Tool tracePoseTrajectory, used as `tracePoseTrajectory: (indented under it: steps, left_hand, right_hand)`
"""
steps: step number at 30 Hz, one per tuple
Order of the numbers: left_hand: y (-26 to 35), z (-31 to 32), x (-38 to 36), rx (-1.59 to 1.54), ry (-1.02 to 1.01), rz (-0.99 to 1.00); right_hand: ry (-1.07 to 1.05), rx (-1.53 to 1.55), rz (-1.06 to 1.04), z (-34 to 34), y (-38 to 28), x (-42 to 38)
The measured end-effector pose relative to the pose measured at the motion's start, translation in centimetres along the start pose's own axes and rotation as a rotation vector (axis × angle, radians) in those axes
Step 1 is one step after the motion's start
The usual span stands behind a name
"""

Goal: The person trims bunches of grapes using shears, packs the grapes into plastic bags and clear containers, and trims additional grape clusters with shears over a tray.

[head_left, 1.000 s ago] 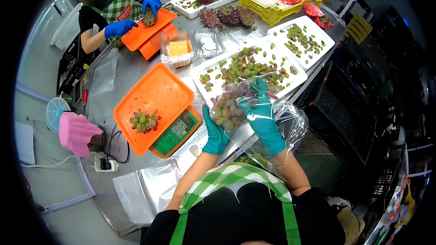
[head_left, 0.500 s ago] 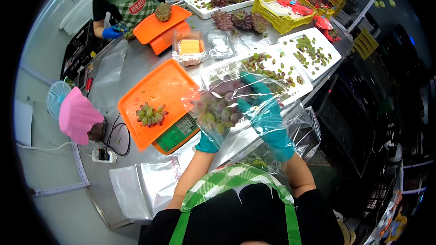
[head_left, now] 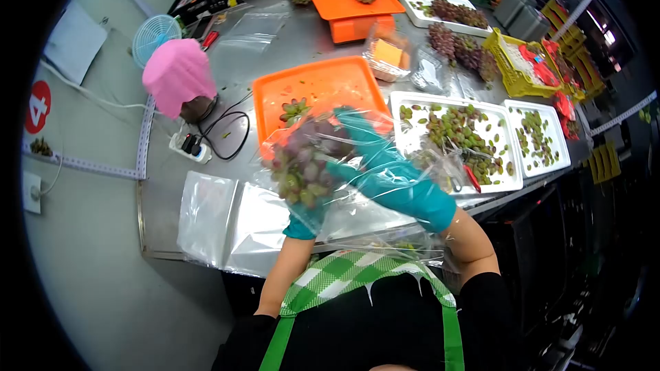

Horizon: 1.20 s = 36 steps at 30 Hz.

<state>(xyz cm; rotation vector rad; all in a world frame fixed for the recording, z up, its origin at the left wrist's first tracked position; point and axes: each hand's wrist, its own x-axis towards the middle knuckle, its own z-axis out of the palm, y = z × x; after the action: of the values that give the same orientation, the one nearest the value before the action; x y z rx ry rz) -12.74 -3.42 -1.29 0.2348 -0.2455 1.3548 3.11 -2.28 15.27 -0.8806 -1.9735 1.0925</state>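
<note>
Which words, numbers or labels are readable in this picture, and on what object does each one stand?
"4": white numeral, lying sideways, on the red round sign on the floor at the left.
Scale keypad: hidden behind the grapes in the clear bag that both gloved hands hold.
Red packets in the yellow crate: print too small to read.

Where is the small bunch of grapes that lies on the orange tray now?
In the head view, the small grape bunch lies on the near orange tray, just behind the bagged grapes that both gloved hands hold, right of the pink cloth.

Teal gloves (head_left: 385, 178), a green-checked apron (head_left: 344, 275) and a black top (head_left: 371, 330).
</note>
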Motion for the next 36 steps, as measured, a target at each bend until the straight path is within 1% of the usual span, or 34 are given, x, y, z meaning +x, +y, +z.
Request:
tracePoseTrajectory:
  steps: [2,4,5,6,7,8,9,10,11,12,13,14,15,16,17,18,19,22,25,28,31,34,36]
  left_hand:
    - [3.2,-1.2,0.0,-0.093,-0.322,-0.062]
    - [5.5,-1.2,-1.7,0.468,-0.266,0.172]
    - [5.8,-0.4,-3.8,1.059,-0.014,0.441]
    - [6.3,0.3,-5.0,1.340,0.123,0.599]
    - [6.7,1.0,-6.2,1.612,0.320,0.735]
    - [7.2,1.6,-6.8,1.584,0.364,0.767]
    - [8.3,1.7,-7.5,1.623,0.413,0.811]
    - [9.5,1.5,-8.3,1.411,0.429,0.805]
    - [11.0,1.5,-9.1,0.911,0.359,0.782]
    - [12.5,1.3,-9.9,0.460,0.308,0.801]
    - [14.0,1.0,-10.8,0.226,0.281,0.820]
    - [15.3,0.7,-11.5,0.167,0.249,0.839]
    - [16.5,0.5,-12.1,0.087,0.220,0.850]
    - [17.4,0.2,-12.5,0.015,0.185,0.862]
    - [18.2,0.0,-12.7,-0.030,0.163,0.870]
    - [18.8,-0.3,-12.8,-0.074,0.139,0.867]
    - [19.4,-0.4,-12.7,-0.116,0.120,0.865]
    - [20.0,-0.1,-12.1,-0.182,0.058,0.838]
    - [19.3,-0.3,-11.6,-0.229,0.059,0.829]
    - [19.3,-1.5,-11.1,-0.226,0.064,0.846]
    - [19.3,-2.1,-11.2,-0.230,0.096,0.864]
    - [19.3,-2.5,-11.1,-0.236,0.118,0.871]
    - [19.3,-2.8,-11.0,-0.242,0.126,0.870]
  right_hand:
    - [-0.090,-0.133,-0.187,1.8,0.7,0.3]
    - [-0.174,-0.209,-0.347,3.6,1.4,0.4]
    - [-0.219,-0.217,-0.416,4.3,1.7,0.4]
    - [-0.264,-0.222,-0.485,5.1,1.6,0.6]
    - [-0.396,-0.212,-0.445,4.9,0.8,0.6]
    - [-0.646,-0.043,-0.244,4.3,0.2,1.1]
    - [-0.743,-0.059,-0.222,2.9,-0.5,1.1]
    - [-0.832,0.100,-0.126,2.2,-0.3,1.8]
    - [-0.917,0.258,-0.028,1.5,-0.1,2.6]
    - [-0.861,0.417,0.062,0.4,-0.4,3.2]
    - [-0.797,0.620,0.221,-0.6,0.4,3.8]
    - [-0.697,0.555,0.284,-1.5,1.7,5.1]
    - [-0.362,0.498,0.300,-0.4,3.7,5.9]
    - [-0.132,0.474,0.268,0.8,5.3,7.2]
    - [0.026,0.216,0.147,2.7,9.0,8.2]
    - [0.094,-0.069,0.040,4.3,11.5,8.9]
    - [0.162,-0.355,-0.068,5.3,12.7,9.7]
    - [-0.006,-0.735,-0.005,7.4,11.7,11.7]
    - [-0.153,-0.774,0.211,8.1,10.5,13.2]
    - [-0.323,-0.643,0.175,8.7,14.0,14.2]
    - [-0.300,-0.401,0.334,7.3,11.3,14.2]
    - [-0.301,0.177,0.633,6.2,11.4,14.6]
    - [-0.270,0.504,0.676,6.0,12.2,14.7]
